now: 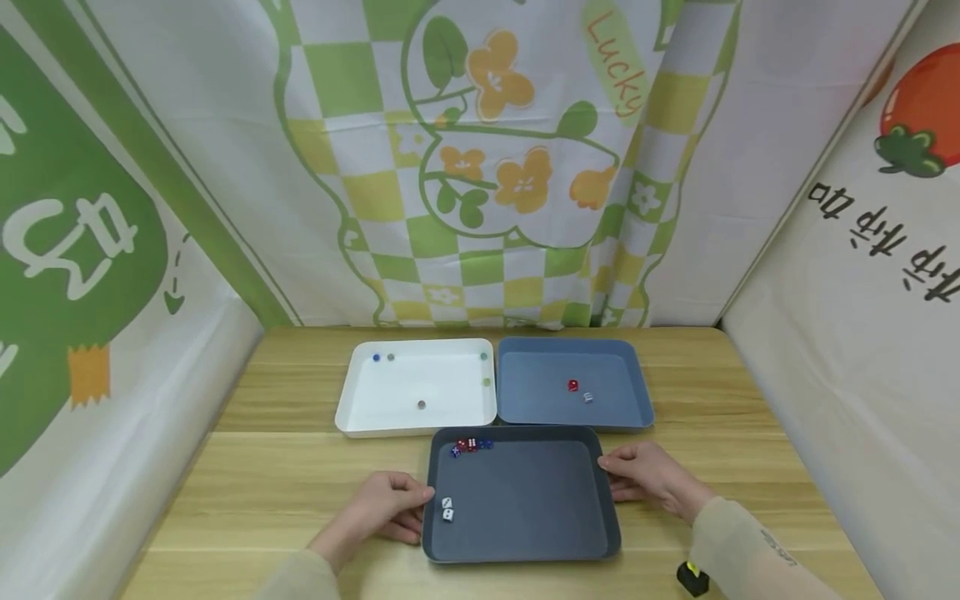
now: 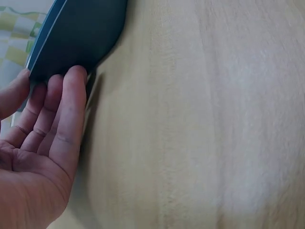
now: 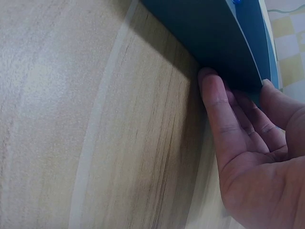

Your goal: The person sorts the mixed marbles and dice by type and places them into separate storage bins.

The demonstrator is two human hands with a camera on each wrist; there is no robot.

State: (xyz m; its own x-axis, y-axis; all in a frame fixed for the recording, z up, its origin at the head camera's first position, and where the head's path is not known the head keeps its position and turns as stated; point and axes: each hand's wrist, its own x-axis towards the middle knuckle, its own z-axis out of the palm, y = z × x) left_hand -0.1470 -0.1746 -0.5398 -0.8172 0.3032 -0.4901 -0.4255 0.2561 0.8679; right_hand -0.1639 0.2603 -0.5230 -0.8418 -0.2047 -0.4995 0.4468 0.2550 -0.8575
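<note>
A dark grey tray [image 1: 532, 504] lies before me, between my two hands. My left hand [image 1: 392, 507] holds its left side, thumb at the rim and fingers against the outer wall near the underside, as the left wrist view shows. The right side is held by my right hand [image 1: 647, 475] in the same manner, with its thumb on the rim [image 3: 261, 76]. Inside the tray, several red dice [image 1: 472, 445] and blue dice [image 1: 455, 452] cluster at the far left corner. Two white dice [image 1: 447, 515] sit near its left wall.
Behind stand a white tray [image 1: 450, 387] with several small beads or marbles and a blue tray [image 1: 540, 383] with a red die [image 1: 573, 386] and a pale die [image 1: 588, 397]. A black-and-yellow object [image 1: 692, 578] lies by my right sleeve. Printed curtains enclose the wooden table [image 1: 262, 467].
</note>
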